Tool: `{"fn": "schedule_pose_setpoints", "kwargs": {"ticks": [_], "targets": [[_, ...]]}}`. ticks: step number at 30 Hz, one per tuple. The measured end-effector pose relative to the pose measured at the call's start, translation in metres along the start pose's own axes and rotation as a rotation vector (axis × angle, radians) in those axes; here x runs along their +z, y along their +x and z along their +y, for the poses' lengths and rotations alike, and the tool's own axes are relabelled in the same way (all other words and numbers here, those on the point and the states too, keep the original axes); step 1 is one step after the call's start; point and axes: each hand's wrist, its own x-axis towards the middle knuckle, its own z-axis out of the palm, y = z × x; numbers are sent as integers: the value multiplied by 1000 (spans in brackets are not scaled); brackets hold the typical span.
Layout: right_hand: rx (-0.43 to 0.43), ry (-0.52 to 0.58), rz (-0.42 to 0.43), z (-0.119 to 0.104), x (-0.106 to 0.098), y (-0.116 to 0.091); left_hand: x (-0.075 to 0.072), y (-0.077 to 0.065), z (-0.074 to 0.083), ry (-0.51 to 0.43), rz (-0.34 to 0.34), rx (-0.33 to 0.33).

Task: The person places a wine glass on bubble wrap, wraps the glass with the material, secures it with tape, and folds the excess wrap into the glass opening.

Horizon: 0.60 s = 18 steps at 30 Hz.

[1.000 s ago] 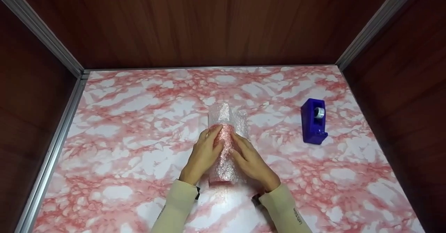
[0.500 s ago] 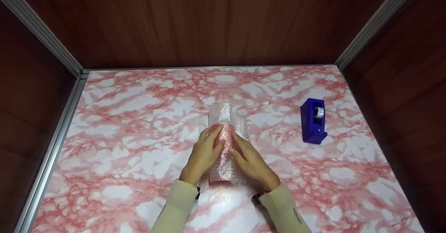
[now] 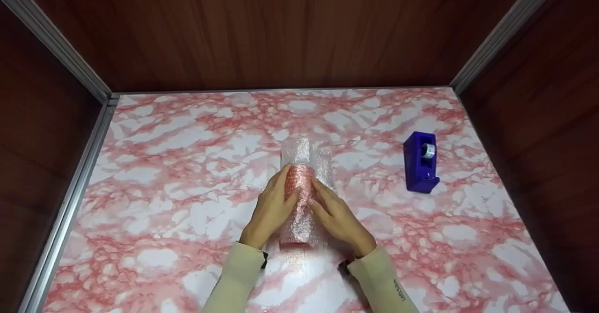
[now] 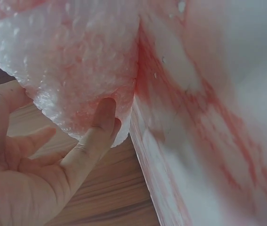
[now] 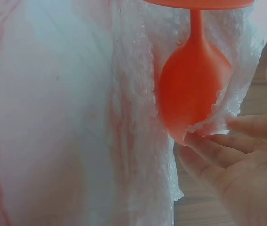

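Clear bubble wrap [image 3: 295, 151] surrounds much of an orange-red goblet [image 5: 190, 89], which lies between the fingers of both hands over the marbled tabletop [image 3: 196, 130]; more wrap shows just beyond the right fingertips. Left hand [image 3: 272, 205] and right hand [image 3: 339, 217] press the roll's flanks with fairly straight, spread fingers, neither plainly pinching. Wrapping seems the step in hand. Next, I judge, those fingers must hold the layers snug and roll in any loose edge before reaching for the tape dispenser [image 3: 419, 168], well right of them.
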Motion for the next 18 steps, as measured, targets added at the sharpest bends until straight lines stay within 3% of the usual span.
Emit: {"fn": "schedule_pose_setpoints", "kwargs": {"ticks": [7,18], "targets": [[-16,84,-6,3,0,0,-3,0,-2,8,-26,-14],[-17,130,12,7,1,-2,-4,-1,-5,0,-11,38]]}}
